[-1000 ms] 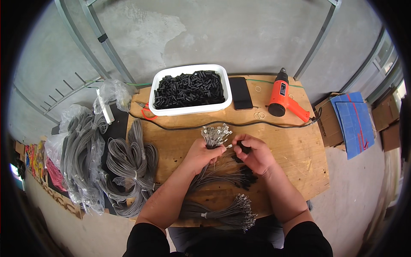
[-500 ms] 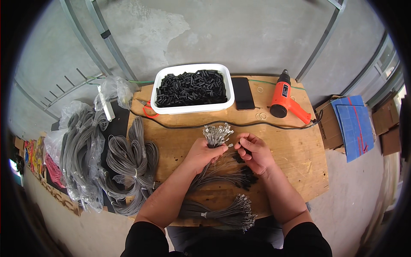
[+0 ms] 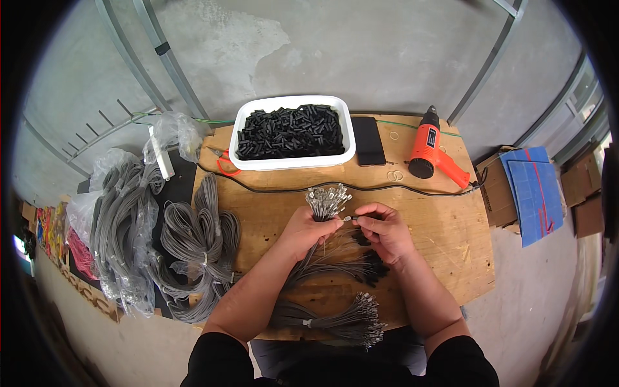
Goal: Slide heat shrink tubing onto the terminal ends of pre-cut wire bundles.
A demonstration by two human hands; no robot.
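Observation:
My left hand (image 3: 308, 232) is closed around a bundle of grey wires (image 3: 327, 201) whose pale metal terminals fan out above the fist. One terminal (image 3: 347, 218) sticks out to the right from between thumb and forefinger. Pinched in my right hand (image 3: 387, 233) is a short black sleeve (image 3: 355, 218), its end right at that terminal; whether it has slid over it I cannot tell. Below the hands lie wires with black-sleeved ends (image 3: 371, 267). Nearer to me rests another tied wire bundle (image 3: 335, 320) with bare metal ends.
A white tub (image 3: 351, 145) full of black sleeves stands at the back, beside a phone (image 3: 369, 140). An orange heat gun (image 3: 427, 148) lies at the right, its black cord crossing the table. Red-handled pliers (image 3: 227, 164) and coiled grey wires (image 3: 193, 245) occupy the left.
My right hand has brought the black sleeve left and up to the terminal held out by my left hand. The left hand keeps its hold on the bundle.

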